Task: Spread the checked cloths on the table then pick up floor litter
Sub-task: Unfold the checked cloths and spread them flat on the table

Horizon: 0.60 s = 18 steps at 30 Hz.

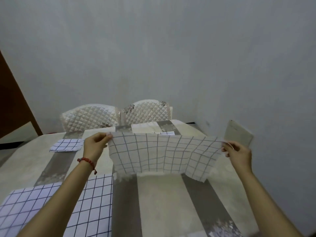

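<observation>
I hold a white checked cloth (164,154) stretched out above the table (164,199). My left hand (95,144) pinches its upper left corner and my right hand (237,153) pinches its upper right corner. The cloth hangs down between them, its lower edge just over the tabletop. A larger checked cloth (89,206) lies spread flat at the near left, partly under my left forearm. A small folded checked cloth (66,145) lies at the far left. Another checked cloth (165,133) peeks out behind the held one.
The table wears a cream and grey striped cover. Two quilted chair backs (118,113) stand at its far side against a grey wall. A pale board (238,132) leans at the right by the wall. A brown door (12,108) is at the left.
</observation>
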{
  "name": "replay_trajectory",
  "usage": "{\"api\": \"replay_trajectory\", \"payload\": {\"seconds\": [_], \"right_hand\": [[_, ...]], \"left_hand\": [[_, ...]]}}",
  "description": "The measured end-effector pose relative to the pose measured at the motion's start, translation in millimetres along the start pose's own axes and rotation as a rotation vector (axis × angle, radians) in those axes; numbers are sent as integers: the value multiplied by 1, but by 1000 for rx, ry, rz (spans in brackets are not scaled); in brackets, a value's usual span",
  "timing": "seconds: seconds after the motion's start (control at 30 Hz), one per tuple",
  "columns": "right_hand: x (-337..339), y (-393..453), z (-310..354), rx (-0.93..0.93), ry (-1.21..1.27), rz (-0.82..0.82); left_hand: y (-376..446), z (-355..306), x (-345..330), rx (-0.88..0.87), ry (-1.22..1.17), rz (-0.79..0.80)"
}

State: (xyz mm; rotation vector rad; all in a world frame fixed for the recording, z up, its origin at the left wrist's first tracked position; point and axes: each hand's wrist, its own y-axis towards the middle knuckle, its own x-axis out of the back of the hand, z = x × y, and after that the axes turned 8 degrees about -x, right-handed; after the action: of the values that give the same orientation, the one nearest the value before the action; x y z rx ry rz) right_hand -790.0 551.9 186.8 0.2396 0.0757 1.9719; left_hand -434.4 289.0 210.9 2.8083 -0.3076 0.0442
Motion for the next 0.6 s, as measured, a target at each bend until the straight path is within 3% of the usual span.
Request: {"api": "replay_trajectory", "payload": {"seconds": [0.23,0.37,0.6], "right_hand": [[27,-43,-83,-185,16,38],[41,-55,-126,-274,-116,39],[53,-58,-179,-311,-409,191]], "left_hand": [[-81,56,17,24,197,161],[-123,93,15,65,324,244],[-184,137,6,223,488,258]]}}
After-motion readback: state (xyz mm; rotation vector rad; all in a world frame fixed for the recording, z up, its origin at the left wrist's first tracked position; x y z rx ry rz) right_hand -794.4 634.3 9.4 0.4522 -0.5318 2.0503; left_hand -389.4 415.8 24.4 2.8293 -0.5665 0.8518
